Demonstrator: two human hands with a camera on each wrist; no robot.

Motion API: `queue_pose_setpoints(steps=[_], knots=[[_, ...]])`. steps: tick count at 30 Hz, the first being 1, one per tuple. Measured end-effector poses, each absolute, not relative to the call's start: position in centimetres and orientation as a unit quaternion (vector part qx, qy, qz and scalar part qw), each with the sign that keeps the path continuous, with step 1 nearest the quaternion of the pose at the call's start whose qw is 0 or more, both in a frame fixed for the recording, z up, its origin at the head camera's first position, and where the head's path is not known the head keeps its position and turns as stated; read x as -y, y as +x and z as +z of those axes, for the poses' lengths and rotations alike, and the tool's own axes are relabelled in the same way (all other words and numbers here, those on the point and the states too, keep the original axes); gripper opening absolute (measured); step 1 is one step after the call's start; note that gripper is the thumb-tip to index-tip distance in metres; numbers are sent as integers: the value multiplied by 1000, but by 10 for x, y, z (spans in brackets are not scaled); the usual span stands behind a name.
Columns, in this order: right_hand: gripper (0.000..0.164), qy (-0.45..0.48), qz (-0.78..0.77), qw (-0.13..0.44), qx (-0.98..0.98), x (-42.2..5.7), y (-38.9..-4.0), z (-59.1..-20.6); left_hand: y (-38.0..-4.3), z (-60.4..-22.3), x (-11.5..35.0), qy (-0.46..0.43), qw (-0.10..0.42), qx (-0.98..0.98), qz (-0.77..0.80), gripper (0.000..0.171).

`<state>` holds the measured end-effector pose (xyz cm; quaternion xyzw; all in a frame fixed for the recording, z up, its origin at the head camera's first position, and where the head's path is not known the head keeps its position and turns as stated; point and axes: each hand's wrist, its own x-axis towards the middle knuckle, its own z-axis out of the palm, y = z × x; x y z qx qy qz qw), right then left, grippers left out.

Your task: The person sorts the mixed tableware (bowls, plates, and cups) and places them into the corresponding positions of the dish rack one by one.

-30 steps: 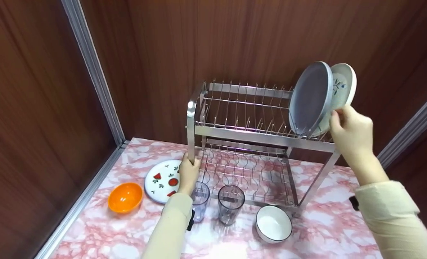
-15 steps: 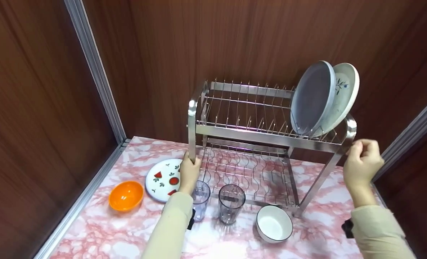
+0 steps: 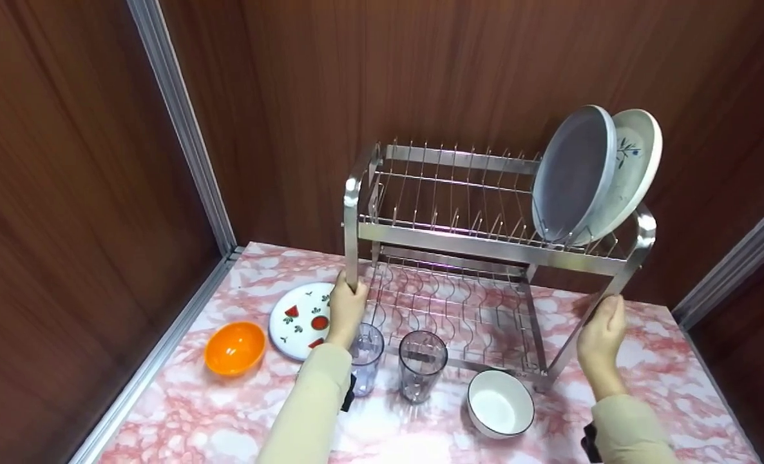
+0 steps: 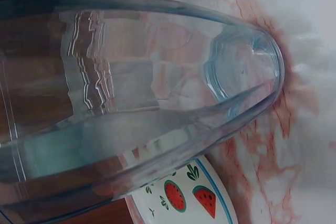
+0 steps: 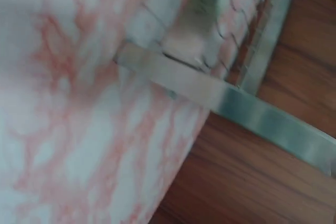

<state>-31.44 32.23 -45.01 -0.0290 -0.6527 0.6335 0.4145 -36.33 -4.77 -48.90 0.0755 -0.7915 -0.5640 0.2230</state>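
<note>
A two-tier metal dish rack stands on the table. My left hand grips its left front post. On the opposite side my right hand holds the right front post, its fingers partly hidden. A grey plate and a cream plate with a blue flower lean upright at the right end of the upper tier. Just under my left wrist stands a clear bluish glass, which fills much of the left wrist view. The right wrist view shows the rack's post but no fingers.
A smoky glass and a white bowl stand before the rack. To the left lie a watermelon-patterned plate and an orange bowl. Brown wood panels enclose the pink marbled table.
My right hand has left the plates, swung out to the right, then come down onto the rack's right front post. My left hand keeps its grip. The view has shifted slightly.
</note>
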Motion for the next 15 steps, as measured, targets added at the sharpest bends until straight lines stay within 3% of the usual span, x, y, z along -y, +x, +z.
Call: queue_pose_setpoints(steps=[9, 15], knots=[[42, -35, 728, 356, 585, -306, -302, -473, -363, -489, 50, 77, 226, 796, -556, 7], [49, -57, 735, 335, 587, -311, -308, -493, -362, -487, 54, 60, 200, 804, -557, 11]])
